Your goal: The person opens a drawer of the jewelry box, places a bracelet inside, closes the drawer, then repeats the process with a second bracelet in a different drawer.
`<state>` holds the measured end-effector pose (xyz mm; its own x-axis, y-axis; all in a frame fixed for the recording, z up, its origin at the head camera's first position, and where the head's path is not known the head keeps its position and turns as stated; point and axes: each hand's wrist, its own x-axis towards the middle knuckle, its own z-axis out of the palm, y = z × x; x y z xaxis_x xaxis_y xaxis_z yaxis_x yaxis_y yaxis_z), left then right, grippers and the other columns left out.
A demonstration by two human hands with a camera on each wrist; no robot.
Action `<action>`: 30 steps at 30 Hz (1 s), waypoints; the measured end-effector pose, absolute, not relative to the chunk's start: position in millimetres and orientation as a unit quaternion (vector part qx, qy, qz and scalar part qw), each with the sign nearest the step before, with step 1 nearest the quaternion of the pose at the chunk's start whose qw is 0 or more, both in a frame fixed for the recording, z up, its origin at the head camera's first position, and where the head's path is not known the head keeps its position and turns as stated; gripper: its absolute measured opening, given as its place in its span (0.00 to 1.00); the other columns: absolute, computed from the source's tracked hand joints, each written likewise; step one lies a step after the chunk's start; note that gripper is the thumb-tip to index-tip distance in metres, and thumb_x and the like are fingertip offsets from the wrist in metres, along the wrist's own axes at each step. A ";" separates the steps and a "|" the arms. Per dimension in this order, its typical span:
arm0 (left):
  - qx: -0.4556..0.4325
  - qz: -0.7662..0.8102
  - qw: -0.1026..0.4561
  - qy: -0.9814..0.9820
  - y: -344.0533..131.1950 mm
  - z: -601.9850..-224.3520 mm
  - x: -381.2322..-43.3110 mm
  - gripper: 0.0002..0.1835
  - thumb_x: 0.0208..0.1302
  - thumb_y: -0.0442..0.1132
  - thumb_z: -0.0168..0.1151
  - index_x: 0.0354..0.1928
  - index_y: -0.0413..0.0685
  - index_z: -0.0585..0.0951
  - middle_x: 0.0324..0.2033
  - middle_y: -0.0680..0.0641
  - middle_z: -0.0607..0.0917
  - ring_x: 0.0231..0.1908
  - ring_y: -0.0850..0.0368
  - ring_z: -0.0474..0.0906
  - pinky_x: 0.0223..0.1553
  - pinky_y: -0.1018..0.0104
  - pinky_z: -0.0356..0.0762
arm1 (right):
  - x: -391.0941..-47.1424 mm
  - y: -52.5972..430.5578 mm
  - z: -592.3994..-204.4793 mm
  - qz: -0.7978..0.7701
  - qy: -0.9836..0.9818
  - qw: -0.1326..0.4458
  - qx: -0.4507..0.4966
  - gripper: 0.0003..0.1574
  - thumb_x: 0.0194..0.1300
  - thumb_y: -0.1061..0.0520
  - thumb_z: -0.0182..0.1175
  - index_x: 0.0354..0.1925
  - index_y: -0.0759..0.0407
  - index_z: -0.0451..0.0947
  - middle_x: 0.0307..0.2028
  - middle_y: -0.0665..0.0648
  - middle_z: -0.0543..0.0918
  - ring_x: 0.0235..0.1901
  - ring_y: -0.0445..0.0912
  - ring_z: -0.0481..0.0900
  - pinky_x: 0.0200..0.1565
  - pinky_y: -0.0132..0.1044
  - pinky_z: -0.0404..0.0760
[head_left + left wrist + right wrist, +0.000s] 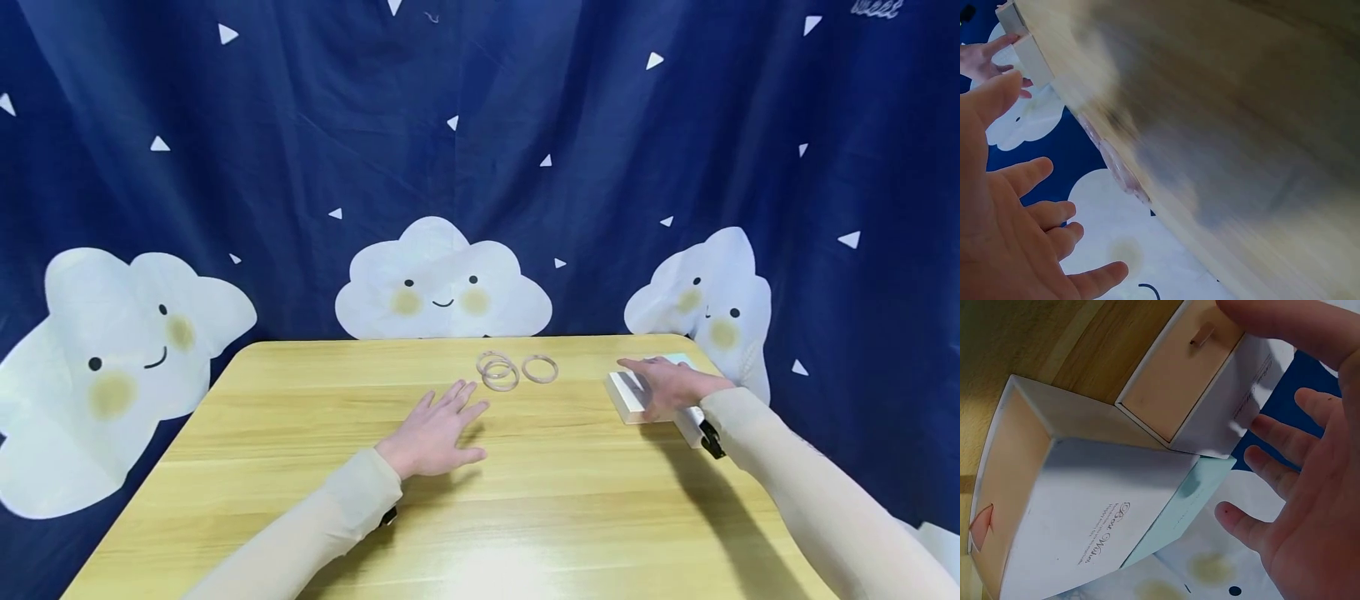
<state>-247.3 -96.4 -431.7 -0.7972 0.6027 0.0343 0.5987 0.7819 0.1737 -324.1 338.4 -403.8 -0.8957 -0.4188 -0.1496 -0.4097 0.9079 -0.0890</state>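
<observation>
My left hand (435, 433) is above the table with its fingers spread, holding nothing. Just beyond its fingertips lie three pale pink bangles; two overlap, one a front bangle (500, 390), and a separate bangle (556, 370) sits to their right. At the table's right, my right hand (671, 387) reaches over two white drawer boxes, fingers extended and apart. Its thumb overlaps the smaller-looking box (1175, 381), which has a peach front and ribbon tab. The other box (1091, 506) carries printed lettering and a mint-green end (1172, 512); the hand partly hides both from above.
The wooden table (300, 392) has rounded far corners. Behind it hangs a dark blue curtain (300, 125) with white triangles and smiling clouds. Both boxes stand near the table's right edge, the bangles near its far edge.
</observation>
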 end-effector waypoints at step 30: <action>0.310 0.081 0.006 0.947 -100.8 -436.1 -245.4 0.40 0.68 0.61 0.59 0.77 0.56 0.62 0.80 0.42 0.52 0.79 0.42 0.46 0.73 0.32 0.49 | -325.5 331.4 -400.9 -0.020 0.973 0.077 -0.218 0.67 0.38 0.52 0.80 0.75 0.58 0.61 0.65 0.70 0.74 0.63 0.64 0.70 0.55 0.67 0.70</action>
